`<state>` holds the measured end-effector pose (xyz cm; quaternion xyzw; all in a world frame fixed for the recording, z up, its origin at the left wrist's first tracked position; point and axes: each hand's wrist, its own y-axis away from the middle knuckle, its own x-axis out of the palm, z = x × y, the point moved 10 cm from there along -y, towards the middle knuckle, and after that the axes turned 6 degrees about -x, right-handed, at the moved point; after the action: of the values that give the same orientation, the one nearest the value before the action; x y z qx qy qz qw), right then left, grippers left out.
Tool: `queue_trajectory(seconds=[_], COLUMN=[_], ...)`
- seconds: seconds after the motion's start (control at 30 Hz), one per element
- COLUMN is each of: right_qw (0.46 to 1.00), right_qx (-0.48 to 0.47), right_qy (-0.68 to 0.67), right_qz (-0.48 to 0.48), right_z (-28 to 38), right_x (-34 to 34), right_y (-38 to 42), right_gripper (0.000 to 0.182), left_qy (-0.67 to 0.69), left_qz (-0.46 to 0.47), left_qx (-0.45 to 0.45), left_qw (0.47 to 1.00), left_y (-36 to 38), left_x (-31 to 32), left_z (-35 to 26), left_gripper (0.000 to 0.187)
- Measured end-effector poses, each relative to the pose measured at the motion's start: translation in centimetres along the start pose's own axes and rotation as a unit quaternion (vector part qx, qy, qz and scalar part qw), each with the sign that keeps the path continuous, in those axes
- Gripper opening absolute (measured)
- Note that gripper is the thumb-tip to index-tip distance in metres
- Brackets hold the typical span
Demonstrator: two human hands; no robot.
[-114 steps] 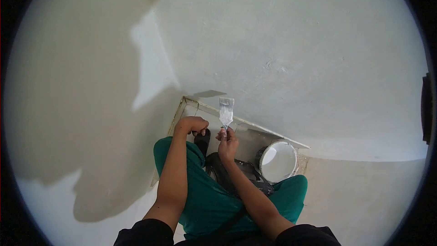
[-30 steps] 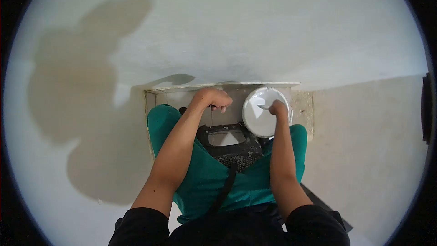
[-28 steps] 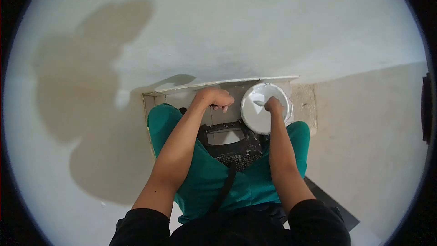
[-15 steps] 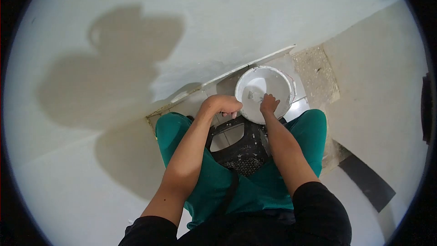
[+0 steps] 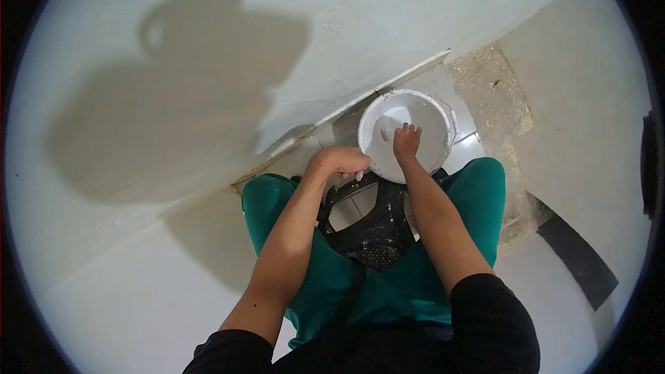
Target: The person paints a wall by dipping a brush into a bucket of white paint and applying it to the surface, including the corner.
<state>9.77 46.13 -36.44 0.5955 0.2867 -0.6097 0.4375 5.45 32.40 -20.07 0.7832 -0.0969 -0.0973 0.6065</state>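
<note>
A white bucket (image 5: 375, 105), smeared with whitish material, stands on the tiled floor between my knees. My left hand (image 5: 344, 161) is closed at its near left rim, fingers curled down the outside. Inside the bucket's mouth is my right hand (image 5: 406, 141), with its fingers bent. What they hold, if anything, I cannot make out. A greyish patch (image 5: 386, 129) shows inside the bucket, left of my right fingers. A thin wire handle (image 5: 454, 123) hangs at the bucket's right side.
A black, white-spotted plastic stool (image 5: 374, 230) lies between my legs, close to the bucket. Beyond the bucket runs a light wall (image 5: 360, 21) with a baseboard strip (image 5: 415, 69). To the right are rough bare floor (image 5: 493, 86) and a dark strip (image 5: 578, 263).
My right hand has moved slightly up and away from me within the bucket. The left hand stays at the rim. The view has shifted a little.
</note>
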Motion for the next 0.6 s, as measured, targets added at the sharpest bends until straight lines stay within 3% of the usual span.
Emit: queue_trajectory(seconds=[0.6], right_qw=[0.996], right_qx=[-0.036], right_qy=[-0.031], right_qz=[0.069], right_z=[0.7], right_x=[0.7], right_y=[-0.3], right_gripper=[0.017], left_qy=[-0.01], left_qz=[0.008], left_qx=[-0.003], left_qw=[1.0], left_y=[-0.2], left_x=[0.0], left_z=[0.3], left_gripper=[0.037])
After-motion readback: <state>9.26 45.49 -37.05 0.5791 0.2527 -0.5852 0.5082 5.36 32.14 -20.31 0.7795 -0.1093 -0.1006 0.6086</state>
